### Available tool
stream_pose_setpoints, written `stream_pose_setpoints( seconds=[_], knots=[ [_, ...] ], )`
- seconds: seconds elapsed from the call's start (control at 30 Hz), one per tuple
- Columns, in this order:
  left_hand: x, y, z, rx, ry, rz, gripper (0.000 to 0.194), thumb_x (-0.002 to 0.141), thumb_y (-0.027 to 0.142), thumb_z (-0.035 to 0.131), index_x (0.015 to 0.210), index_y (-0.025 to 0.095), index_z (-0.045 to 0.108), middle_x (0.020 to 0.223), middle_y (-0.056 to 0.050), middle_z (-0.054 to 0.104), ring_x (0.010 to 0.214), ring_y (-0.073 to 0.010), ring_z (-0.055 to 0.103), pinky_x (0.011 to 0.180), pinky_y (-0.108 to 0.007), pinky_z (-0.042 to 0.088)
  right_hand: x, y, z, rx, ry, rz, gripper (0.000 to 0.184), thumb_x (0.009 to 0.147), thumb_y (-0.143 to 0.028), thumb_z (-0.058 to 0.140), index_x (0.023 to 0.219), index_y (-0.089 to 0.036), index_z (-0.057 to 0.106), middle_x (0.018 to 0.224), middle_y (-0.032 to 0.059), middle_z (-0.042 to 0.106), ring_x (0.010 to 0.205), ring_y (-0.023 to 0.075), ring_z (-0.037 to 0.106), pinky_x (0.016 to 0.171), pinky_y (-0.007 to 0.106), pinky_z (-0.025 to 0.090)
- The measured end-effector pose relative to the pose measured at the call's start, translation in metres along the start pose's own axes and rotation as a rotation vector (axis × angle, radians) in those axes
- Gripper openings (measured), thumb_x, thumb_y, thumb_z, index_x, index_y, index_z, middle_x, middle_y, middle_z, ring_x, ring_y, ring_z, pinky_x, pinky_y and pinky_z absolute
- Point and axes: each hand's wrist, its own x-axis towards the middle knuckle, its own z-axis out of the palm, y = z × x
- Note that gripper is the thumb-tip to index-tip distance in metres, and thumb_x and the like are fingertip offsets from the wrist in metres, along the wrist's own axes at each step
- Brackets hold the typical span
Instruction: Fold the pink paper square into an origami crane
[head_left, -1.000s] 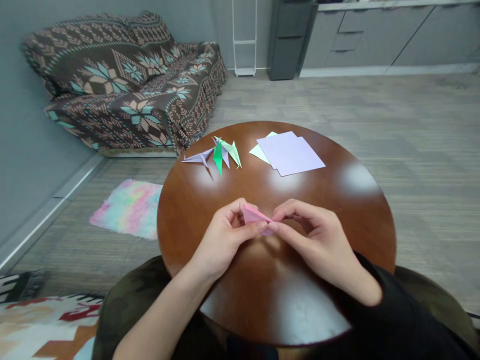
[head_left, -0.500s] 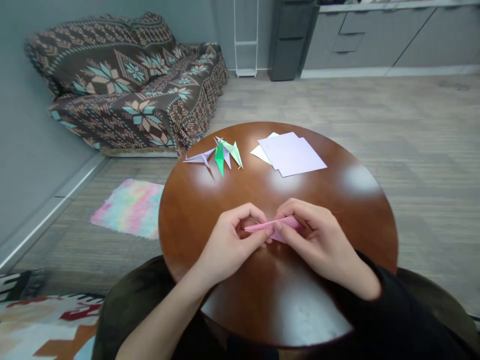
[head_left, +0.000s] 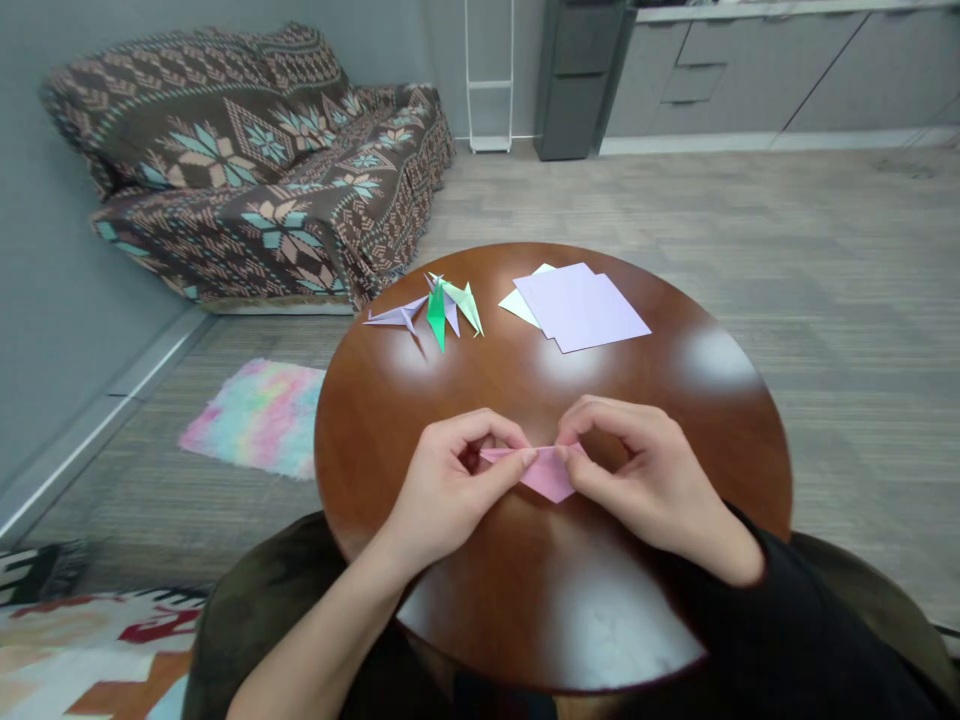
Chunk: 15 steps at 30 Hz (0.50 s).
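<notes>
A folded pink origami paper is held over the near half of the round table, its pointed lower edge hanging down. My left hand pinches its left part between thumb and fingers, and a thin pink tip shows inside that grip. On the other side, my right hand pinches the upper right part with thumb and forefinger. The fingers hide both ends of the paper in part. Beyond the hands, several folded paper cranes in green, pale green and lilac stand close together at the far left of the tabletop.
Flat lilac sheets overlap a pale green sheet at the back of the brown round table. A patterned, covered sofa stands beyond at the left, with a fluffy pastel rug on the floor.
The pink paper has been turned between my hands. Its upper edge now runs roughly level and a broad pointed face hangs below. Both hands keep hold, with the fingers shifted along it.
</notes>
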Motion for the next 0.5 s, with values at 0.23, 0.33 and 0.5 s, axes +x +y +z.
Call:
stream_pose_setpoints(
  seconds=[0.23, 0.33, 0.5],
  knots=[
    [0.0025, -0.0032, -0.0023, -0.024, 0.038, -0.002, 0.017, 0.087, 0.027, 0.076, 0.078, 0.014, 0.071, 0.071, 0.0, 0.065, 0.062, -0.0103, 0.054, 0.059, -0.022, 0.041, 0.001, 0.0059, -0.0072, 0.067, 0.066, 0.056, 0.012, 0.09, -0.011, 0.067, 0.081, -0.019, 0.067, 0.078, 0.0006, 0.067, 0.072, 0.015, 0.062, 0.069, 0.028, 0.048],
    [0.0015, -0.0052, -0.0014, -0.045, 0.082, 0.014, 0.017, 0.088, 0.029, 0.076, 0.08, 0.016, 0.07, 0.075, -0.001, 0.066, 0.067, -0.0122, 0.057, 0.063, -0.023, 0.044, 0.0005, 0.0056, -0.0039, 0.113, 0.098, 0.062, 0.005, 0.093, -0.02, 0.071, 0.088, -0.02, 0.069, 0.085, 0.003, 0.07, 0.078, 0.0178, 0.065, 0.072, 0.03, 0.051],
    [-0.0024, -0.0044, 0.0011, 0.072, 0.082, 0.09, 0.009, 0.09, 0.025, 0.071, 0.083, 0.018, 0.072, 0.083, -0.004, 0.069, 0.079, -0.0176, 0.062, 0.074, -0.029, 0.047, 0.0001, 0.0032, 0.002, 0.011, 0.047, -0.044, 0.011, 0.096, -0.02, 0.068, 0.084, -0.021, 0.066, 0.079, 0.0031, 0.069, 0.068, 0.0167, 0.061, 0.063, 0.031, 0.047]
  ],
)
